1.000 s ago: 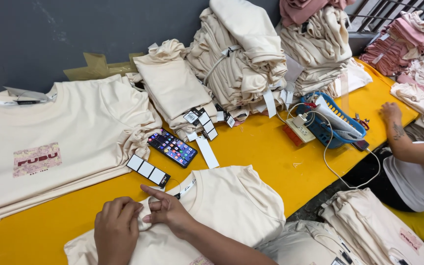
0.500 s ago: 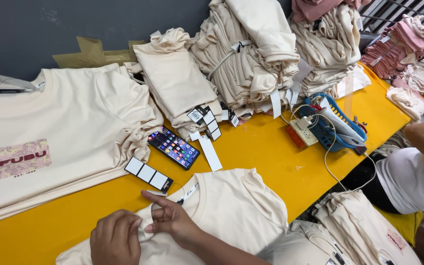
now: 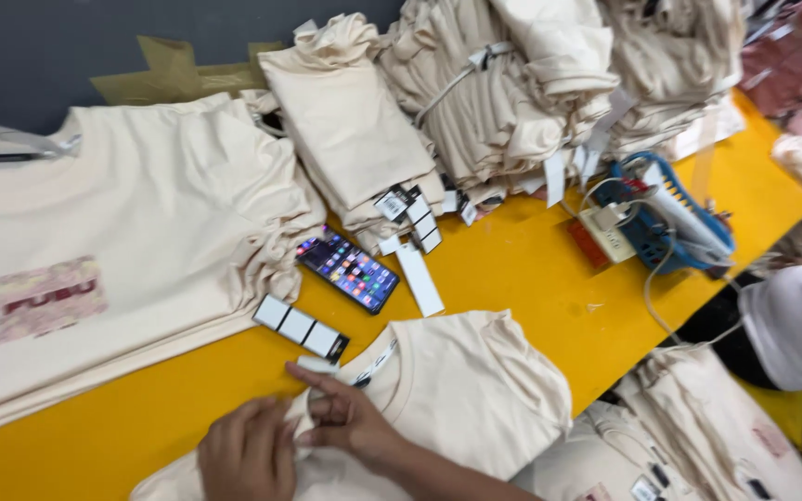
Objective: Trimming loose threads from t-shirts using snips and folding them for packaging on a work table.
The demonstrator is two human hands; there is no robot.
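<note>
**Hands pinching a cream shirt at its neckline**

Cream T-shirt [image 3: 457, 399] is laid flat on a yellow worktop [image 3: 531, 269] at the near edge. Its collar area is pinched by both hands: the left hand [image 3: 248, 455] is closed on a fold of cloth, and the right hand [image 3: 345, 422] is closed on the same fold, its forefinger stretched toward a small white tag at the neck. Just beyond the collar a strip of white hang tags [image 3: 301, 327] is seen, and near it a phone [image 3: 348, 271] with a lit screen. A printed shirt stack [image 3: 113, 260] is spread to the left. Folded bundles [image 3: 475, 102] are piled at the back. A blue tool [image 3: 670, 218] with cables lies to the right, near another person's white sleeve [image 3: 795, 320].
</note>
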